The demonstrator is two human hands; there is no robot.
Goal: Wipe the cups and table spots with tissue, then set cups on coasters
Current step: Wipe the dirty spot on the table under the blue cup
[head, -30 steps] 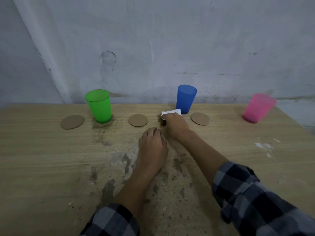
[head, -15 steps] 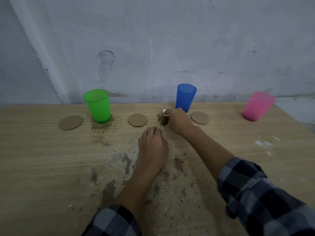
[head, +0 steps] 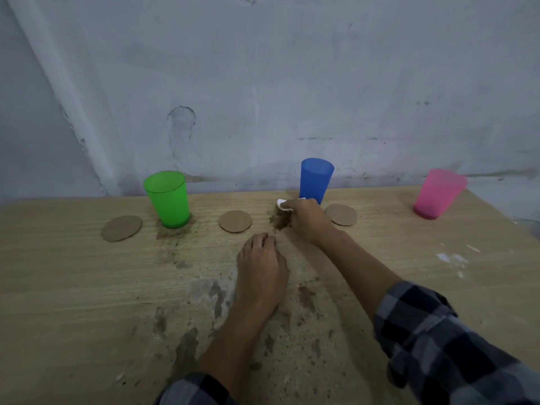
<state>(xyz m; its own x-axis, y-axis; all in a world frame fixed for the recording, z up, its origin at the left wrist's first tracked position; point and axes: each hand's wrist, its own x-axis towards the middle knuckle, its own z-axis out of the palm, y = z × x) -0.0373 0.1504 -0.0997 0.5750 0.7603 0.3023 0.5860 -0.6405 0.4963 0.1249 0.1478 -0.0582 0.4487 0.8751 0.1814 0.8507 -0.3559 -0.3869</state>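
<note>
Tabletop (head: 87, 287) fills most of my feed, pale wood stained dark down the middle toward the near edge; three cups stand upright along its far side, none on a coaster: the green cup (head: 168, 200) at left with grit round its base, the blue cup (head: 317, 178) in the middle, the pink cup (head: 438, 192) far right and well apart from the rest. Nearer me, the left hand (head: 261, 270) lies palm down on the wood, fingers loosely bent and holding nothing; I read it as a brace; the right hand (head: 306, 222) reaches past it, fingers curled round the tissue (head: 282, 204), of which only a white wad shows at the fingertips, pressed to the table just in front of the blue cup. Three cardboard discs lie flat: the left coaster (head: 121, 228) beside the green cup; the middle coaster (head: 235, 221) between the green and blue cups; the right coaster (head: 342, 214) just right of the working hand. A brown dirt spot (head: 280, 222) sits at that hand's left edge; I judge the step to be wiping it.

Risks as I see them: the hand is almost against the blue cup, so a stroke pushed away from me could tip it or shove it to the wall; a sideways sweep could drag grit onto the middle coaster or nudge the right coaster; the wad is small, and a soiled tissue may smear rather than lift.
</note>
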